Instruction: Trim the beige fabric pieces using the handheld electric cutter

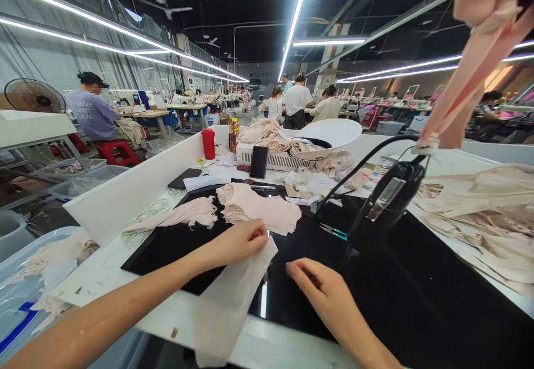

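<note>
My left hand is closed on the upper corner of a pale pink fabric piece, which hangs down over the table's front edge. My right hand is a little to the right, apart from the fabric. Its thumb and fingertips meet in a loose pinch, and nothing shows in them. Beyond my left hand lies a stack of pale pink fabric pieces on the black tabletop panel. A bunched strip of like fabric lies to its left.
Small teal-handled thread snips lie beside a black upright device on the right. Behind are a phone, a red cup and a white bowl-shaped tray. More fabric covers the right side. Pink strips hang above.
</note>
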`<state>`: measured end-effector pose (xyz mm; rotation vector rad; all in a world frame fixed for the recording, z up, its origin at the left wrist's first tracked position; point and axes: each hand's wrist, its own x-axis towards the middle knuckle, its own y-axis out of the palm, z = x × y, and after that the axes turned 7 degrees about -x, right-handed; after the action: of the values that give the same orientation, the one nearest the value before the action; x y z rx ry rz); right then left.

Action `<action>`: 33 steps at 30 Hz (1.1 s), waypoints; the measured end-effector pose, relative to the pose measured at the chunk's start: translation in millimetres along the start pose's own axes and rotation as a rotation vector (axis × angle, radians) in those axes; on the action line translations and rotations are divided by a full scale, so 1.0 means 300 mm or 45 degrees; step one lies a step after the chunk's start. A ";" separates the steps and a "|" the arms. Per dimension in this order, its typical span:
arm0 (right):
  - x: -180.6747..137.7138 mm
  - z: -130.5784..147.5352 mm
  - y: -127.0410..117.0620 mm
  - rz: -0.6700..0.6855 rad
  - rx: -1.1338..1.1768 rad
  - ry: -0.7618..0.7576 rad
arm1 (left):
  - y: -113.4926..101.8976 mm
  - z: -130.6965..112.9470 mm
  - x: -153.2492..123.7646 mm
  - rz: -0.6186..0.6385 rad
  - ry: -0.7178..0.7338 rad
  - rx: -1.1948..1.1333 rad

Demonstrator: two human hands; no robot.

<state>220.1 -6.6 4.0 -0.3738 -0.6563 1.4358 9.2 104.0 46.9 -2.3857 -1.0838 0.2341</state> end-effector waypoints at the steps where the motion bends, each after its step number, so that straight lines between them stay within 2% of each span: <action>1: 0.021 0.012 0.025 0.085 0.091 0.035 | -0.011 -0.004 0.010 -0.037 -0.036 -0.092; 4: 0.085 0.058 0.084 0.251 0.457 0.072 | -0.041 -0.017 0.026 -0.109 -0.150 -0.365; 6: 0.119 0.085 0.102 0.263 0.594 0.074 | -0.061 -0.023 0.023 -0.135 -0.216 -0.536; 10: 0.170 0.115 0.092 0.204 0.621 0.049 | -0.101 -0.022 0.004 -0.163 -0.299 -0.836; 14: 0.214 0.114 0.081 0.288 0.605 0.032 | -0.123 -0.003 0.002 -0.152 -0.360 -0.990; 23: 0.305 0.062 0.097 0.260 0.400 0.067 | -0.154 0.046 0.061 -0.405 -0.242 -0.865; 27: 0.346 0.024 0.070 0.188 0.278 0.042 | -0.202 0.048 0.083 -0.466 -0.214 -0.795; 33: 0.433 -0.053 -0.001 -0.025 0.020 -0.025 | -0.307 0.054 0.154 -0.539 -0.205 -0.726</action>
<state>230.7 123.1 16.5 -0.3403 -0.6624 1.4268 -26.1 195.5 82.6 -2.5530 -1.9058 -0.0441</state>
